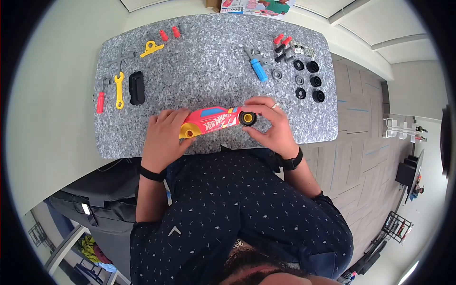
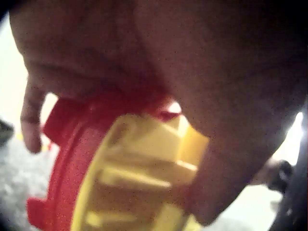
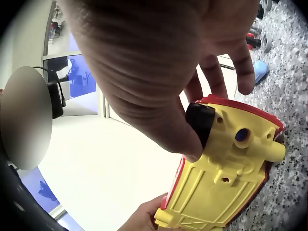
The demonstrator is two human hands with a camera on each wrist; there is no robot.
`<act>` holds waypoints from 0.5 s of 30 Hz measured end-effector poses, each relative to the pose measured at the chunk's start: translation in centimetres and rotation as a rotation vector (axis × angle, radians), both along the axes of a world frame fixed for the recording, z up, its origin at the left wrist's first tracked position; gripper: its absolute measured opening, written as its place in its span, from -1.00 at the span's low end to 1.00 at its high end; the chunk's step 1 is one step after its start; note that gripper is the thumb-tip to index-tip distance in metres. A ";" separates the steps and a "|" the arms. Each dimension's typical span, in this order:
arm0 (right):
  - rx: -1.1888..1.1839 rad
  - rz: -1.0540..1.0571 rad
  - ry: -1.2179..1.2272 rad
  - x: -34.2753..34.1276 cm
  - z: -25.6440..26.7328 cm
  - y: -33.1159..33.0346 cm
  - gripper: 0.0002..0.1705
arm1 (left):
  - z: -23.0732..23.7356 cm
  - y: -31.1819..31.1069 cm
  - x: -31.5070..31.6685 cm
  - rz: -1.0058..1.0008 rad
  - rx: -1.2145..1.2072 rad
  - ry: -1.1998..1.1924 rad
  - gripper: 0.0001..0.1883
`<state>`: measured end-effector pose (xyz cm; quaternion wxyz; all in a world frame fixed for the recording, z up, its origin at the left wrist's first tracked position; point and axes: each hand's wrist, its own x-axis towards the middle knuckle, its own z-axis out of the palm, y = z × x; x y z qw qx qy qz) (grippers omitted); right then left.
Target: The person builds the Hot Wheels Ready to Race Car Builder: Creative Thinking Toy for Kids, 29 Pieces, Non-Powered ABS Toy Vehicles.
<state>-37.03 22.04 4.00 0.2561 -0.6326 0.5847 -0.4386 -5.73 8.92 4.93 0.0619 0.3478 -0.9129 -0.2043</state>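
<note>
A red toy car [image 1: 213, 119] with a yellow base is held up over the near edge of the table. My left hand [image 1: 164, 133] grips its left end, beside a yellow axle hub [image 1: 189, 134] that has no wheel. At the other end my right hand [image 1: 274, 126] pinches a black wheel [image 1: 247, 124], which sits around a yellow hub. In the right wrist view the thumb presses that wheel [image 3: 200, 120] against the corner of the yellow underside [image 3: 226, 183]. The left wrist view shows the palm over the car's yellow underside [image 2: 139, 163] and red body.
At left lie a yellow wrench [image 1: 119, 90], a red-handled tool [image 1: 100, 102], a black part [image 1: 137, 88] and a yellow piece [image 1: 151, 49]. A blue-handled screwdriver [image 1: 259, 70] lies right of centre. Several black wheels [image 1: 318, 96] and small red parts stand at right, a box [image 1: 256, 6] behind.
</note>
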 end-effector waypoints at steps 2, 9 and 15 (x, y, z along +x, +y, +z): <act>-0.004 0.016 0.036 -0.1 -0.2 -0.1 -0.40 | 0.7 0.6 -0.7 -0.021 -0.031 0.029 -0.07; -0.003 0.019 0.064 -0.2 -0.5 -0.1 -0.37 | 1.8 2.2 -7.1 -0.228 -0.092 0.193 0.00; -0.004 -0.067 0.002 -2.6 1.8 0.7 -0.33 | -0.4 3.0 -10.4 -0.229 -0.161 0.194 -0.07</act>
